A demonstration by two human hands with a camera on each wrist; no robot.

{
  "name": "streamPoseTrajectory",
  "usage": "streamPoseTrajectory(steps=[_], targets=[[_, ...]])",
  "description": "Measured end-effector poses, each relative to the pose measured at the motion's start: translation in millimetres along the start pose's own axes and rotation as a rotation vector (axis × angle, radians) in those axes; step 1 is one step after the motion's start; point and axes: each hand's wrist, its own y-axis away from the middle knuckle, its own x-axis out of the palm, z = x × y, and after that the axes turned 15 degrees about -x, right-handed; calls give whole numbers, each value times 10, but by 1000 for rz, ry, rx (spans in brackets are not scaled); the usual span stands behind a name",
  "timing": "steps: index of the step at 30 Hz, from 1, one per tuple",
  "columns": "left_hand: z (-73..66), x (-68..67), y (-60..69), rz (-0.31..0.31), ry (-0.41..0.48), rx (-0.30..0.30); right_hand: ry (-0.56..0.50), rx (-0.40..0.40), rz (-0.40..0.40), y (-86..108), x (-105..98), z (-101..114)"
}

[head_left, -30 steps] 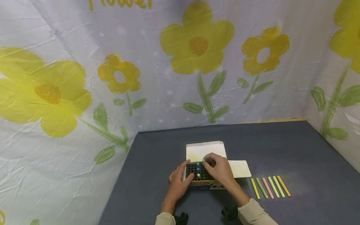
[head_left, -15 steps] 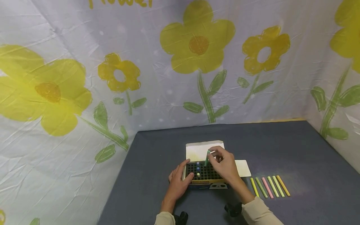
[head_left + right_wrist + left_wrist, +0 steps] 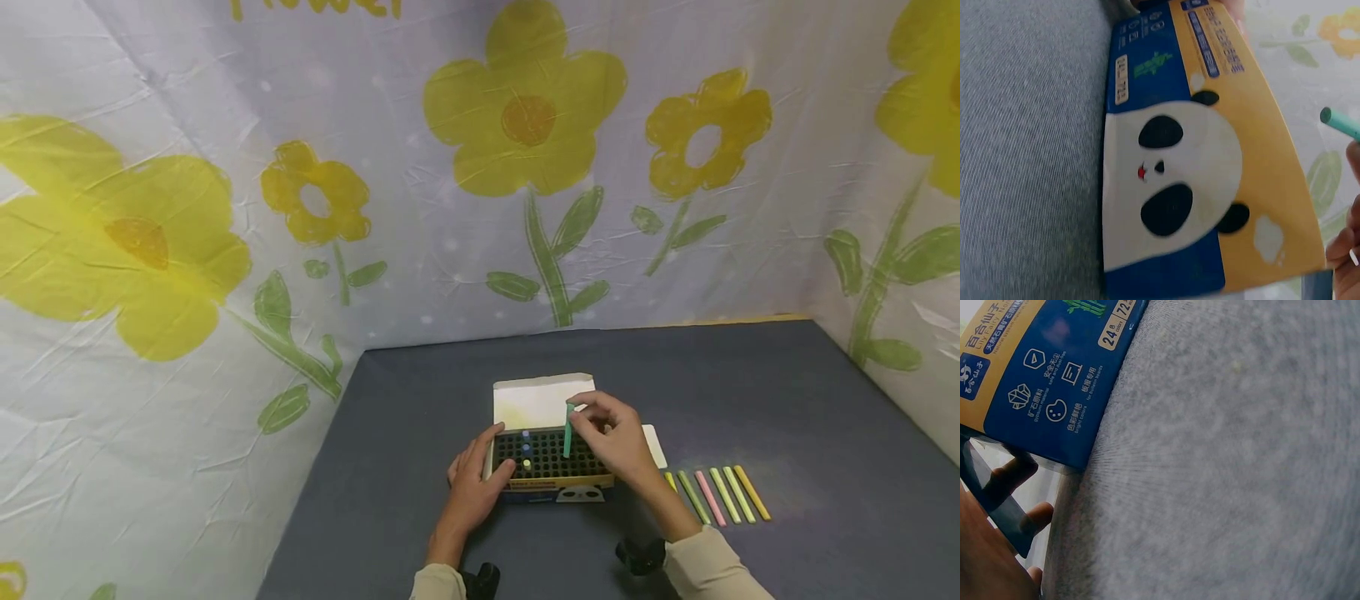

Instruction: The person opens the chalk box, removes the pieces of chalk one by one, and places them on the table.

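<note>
The right hand [image 3: 617, 433] pinches, thumb against fingers, a slim green chalk stick [image 3: 567, 433] near-upright above the black perforated tray [image 3: 551, 462] of the blue-and-yellow cardboard box [image 3: 1191, 162], gripped by the left hand's [image 3: 472, 485] fingers, where a misaligned tip could snap.

The back right corner of the box [image 3: 555, 482] is hidden by the right hand [image 3: 618, 433], the near end of the leftmost chalk [image 3: 671, 481] on the table [image 3: 420, 408] by the forearm [image 3: 670, 507].
</note>
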Motion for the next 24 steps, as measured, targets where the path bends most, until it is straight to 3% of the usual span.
streamPoseTrajectory(steps=[4, 11, 17, 24], targets=[[-13, 16, -2, -8, -5, -11, -31, 11, 22, 3, -115, 23], [-32, 15, 0, 0, 9, -19, -50, 38, 24, 107, -363, -162], [-29, 22, 8, -1, 10, -25, -20, 48, -6, 211, -619, -199], [-30, 41, 12, -1, 21, -13, 56, 117, -11, 375, -931, -213]])
